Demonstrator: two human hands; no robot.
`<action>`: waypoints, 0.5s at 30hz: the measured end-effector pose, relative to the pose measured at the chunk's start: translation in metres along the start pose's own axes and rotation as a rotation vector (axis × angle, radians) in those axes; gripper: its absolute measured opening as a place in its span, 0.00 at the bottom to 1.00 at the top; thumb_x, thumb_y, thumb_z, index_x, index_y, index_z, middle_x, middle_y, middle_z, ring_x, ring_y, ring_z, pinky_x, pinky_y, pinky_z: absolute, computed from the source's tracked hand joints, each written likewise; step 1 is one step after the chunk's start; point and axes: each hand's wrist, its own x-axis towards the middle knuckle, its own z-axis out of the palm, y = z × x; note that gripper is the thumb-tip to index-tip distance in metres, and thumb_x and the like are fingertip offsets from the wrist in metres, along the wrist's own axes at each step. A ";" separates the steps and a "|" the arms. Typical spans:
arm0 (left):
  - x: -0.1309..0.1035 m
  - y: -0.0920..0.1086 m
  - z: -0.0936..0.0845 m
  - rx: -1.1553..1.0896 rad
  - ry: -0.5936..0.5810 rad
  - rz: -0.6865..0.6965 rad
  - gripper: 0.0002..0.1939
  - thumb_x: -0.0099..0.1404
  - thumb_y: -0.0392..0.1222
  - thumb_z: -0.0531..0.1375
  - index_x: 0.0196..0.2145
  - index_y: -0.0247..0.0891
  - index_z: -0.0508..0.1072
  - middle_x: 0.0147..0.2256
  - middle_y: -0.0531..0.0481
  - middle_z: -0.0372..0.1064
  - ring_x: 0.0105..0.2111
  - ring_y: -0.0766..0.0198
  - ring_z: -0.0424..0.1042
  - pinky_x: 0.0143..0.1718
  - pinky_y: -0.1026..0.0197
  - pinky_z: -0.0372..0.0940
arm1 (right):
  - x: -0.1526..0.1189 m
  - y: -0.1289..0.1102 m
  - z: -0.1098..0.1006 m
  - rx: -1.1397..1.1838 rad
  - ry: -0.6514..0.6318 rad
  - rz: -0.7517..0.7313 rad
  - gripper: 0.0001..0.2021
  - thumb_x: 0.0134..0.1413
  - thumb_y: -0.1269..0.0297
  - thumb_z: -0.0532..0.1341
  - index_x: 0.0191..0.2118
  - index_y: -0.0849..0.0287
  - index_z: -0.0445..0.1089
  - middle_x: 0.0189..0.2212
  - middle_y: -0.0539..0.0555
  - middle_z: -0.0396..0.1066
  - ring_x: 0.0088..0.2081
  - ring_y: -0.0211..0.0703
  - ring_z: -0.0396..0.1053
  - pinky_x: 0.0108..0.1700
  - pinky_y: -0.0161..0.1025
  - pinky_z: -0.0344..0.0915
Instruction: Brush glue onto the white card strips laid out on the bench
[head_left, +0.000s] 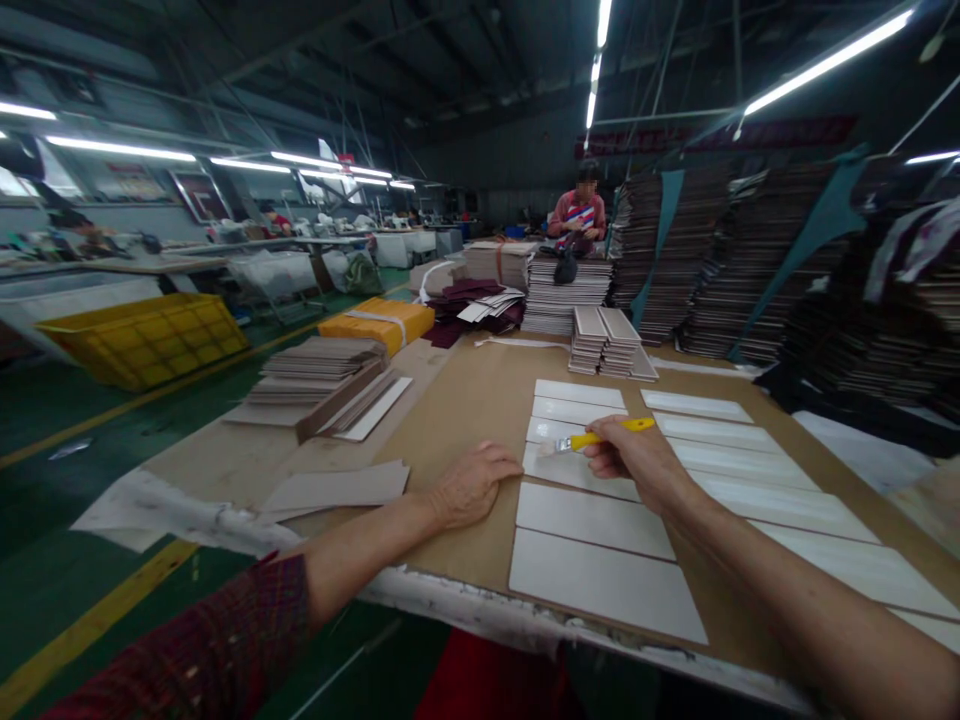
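Observation:
In my right hand point(626, 460) is a paintbrush point(613, 430) with a yellow handle, gripped between thumb and fingers. Its pale bristles lie on a white rectangular board point(559, 462) in the left column of boards. Wet-looking shine shows on the boards above it, while the two nearest boards point(600, 575) look matt. My left hand point(478, 482) rests palm down on the brown table covering point(442, 410), fingers extended together and fingertips at that board's left edge. A second column of glossy white boards point(757, 468) runs under and beyond my right forearm.
Loose grey boards point(337, 490) and a board stack point(319, 375) lie at left. Small stacked boards point(604, 335) stand at the far end. Behind are a yellow package point(379, 322), tall dark stacks point(675, 250) and a person point(579, 215). A yellow bin point(142, 340) stands on the floor.

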 end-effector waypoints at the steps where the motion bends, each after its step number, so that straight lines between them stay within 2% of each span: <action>1: 0.000 0.000 0.002 -0.002 0.009 -0.004 0.23 0.61 0.26 0.51 0.50 0.37 0.75 0.46 0.43 0.73 0.47 0.54 0.68 0.53 0.49 0.65 | 0.000 0.000 0.003 -0.007 0.001 0.004 0.05 0.59 0.72 0.59 0.37 0.64 0.73 0.22 0.51 0.74 0.18 0.36 0.68 0.20 0.29 0.68; 9: 0.001 0.001 0.002 -0.016 0.019 -0.002 0.22 0.63 0.27 0.50 0.49 0.39 0.76 0.47 0.44 0.74 0.46 0.55 0.69 0.52 0.50 0.65 | -0.002 0.008 0.016 -0.073 -0.020 0.048 0.08 0.66 0.68 0.61 0.34 0.63 0.70 0.22 0.46 0.70 0.18 0.33 0.67 0.21 0.29 0.66; 15: 0.001 0.002 0.001 -0.013 0.023 0.002 0.23 0.61 0.27 0.50 0.49 0.38 0.76 0.47 0.44 0.74 0.47 0.55 0.68 0.53 0.50 0.65 | -0.002 0.014 0.014 -0.133 -0.007 0.042 0.09 0.69 0.66 0.61 0.35 0.64 0.70 0.23 0.45 0.69 0.20 0.33 0.67 0.23 0.30 0.67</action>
